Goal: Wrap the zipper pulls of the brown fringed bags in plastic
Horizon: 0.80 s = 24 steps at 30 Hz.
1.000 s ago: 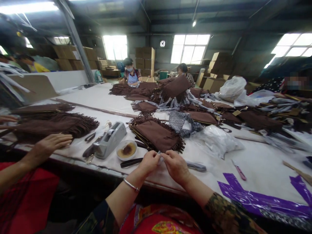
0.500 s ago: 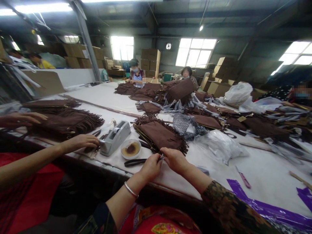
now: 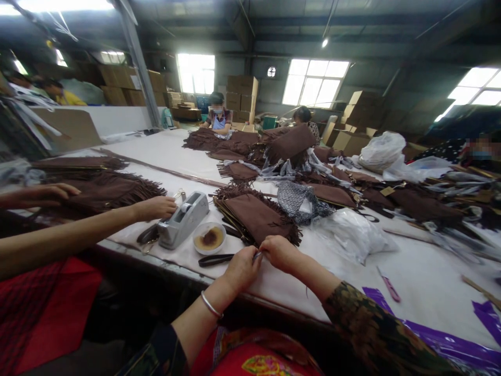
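Observation:
My left hand (image 3: 243,267), with a silver bangle on its wrist, is closed at the table's near edge. A dark looped strap (image 3: 215,260) runs into it from the left. Just to the right, my right hand (image 3: 279,253) pinches at a small grey strip (image 3: 257,256) that shows between the two hands. The fingers hide most of what they hold. Right behind my hands lies a stack of brown fringed pouches (image 3: 256,214) with gold zips. A white bowl (image 3: 210,239) with a brownish content stands left of the pouches, beside a grey tape dispenser (image 3: 183,222).
A co-worker's hand (image 3: 154,208) reaches in beside the dispenser, near more fringed pouches (image 3: 105,190). Rightward lie a plastic bag (image 3: 354,235), a pink-handled cutter (image 3: 389,287) and purple plastic (image 3: 442,337). Piled pouches (image 3: 289,143) and two persons are across the table.
The co-worker's hand beside the dispenser has moved up and to the right. My hands stay together, with slight finger movement. A person across the table has lowered their head.

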Motion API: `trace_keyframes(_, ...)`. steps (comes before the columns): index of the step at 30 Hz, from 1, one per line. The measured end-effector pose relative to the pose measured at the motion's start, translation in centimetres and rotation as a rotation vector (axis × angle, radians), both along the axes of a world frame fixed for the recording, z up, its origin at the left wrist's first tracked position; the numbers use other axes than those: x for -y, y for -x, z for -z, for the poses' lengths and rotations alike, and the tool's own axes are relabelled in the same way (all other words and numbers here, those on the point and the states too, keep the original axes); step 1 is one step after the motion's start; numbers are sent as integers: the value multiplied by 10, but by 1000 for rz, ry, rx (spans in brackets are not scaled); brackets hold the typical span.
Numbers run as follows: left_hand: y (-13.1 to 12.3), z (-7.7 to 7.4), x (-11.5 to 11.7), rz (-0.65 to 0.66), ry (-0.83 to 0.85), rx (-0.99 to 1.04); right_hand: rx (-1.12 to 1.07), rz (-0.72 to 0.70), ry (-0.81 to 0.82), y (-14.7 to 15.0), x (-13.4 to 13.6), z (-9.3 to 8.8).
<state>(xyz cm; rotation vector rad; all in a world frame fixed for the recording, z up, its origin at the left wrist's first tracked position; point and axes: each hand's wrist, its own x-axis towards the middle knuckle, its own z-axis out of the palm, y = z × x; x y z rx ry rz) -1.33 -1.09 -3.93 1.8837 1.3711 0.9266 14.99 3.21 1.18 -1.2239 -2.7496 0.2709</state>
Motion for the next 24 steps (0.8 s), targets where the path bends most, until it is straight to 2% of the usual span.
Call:
trace_keyframes(2, -1, 1, -2, -4, 48, 21, -28, 25, 10, 1, 0, 1)
trace_keyframes(4, -1, 0, -3, 9, 183, 81, -54, 41, -23, 1, 2, 4)
trace_keyframes(9, 7, -10, -3, 144, 718, 516, -111, -30, -232, -4, 14, 11)
trace_keyframes(12, 12, -13, -2, 238, 880, 738, -127, -105, -343, -8, 17, 16)
trace_keyframes(14, 12, -12, -1, 250, 943, 824, -122, -147, -391, -10, 17, 19)
trace_keyframes(17, 7, -11, 1, 173, 986, 867, -122, -194, -405, -14, 19, 22)
trace_keyframes(20, -1, -11, 3, 37, 988, 848, -182, -225, -328, -20, 22, 24)
trace_keyframes(22, -6, -12, 4, -47, 975, 819, -300, -175, -251, -25, 24, 25)
trace_keyframes(24, -9, -13, 3, -104, 970, 793, -478, -22, -183, -26, 24, 21)
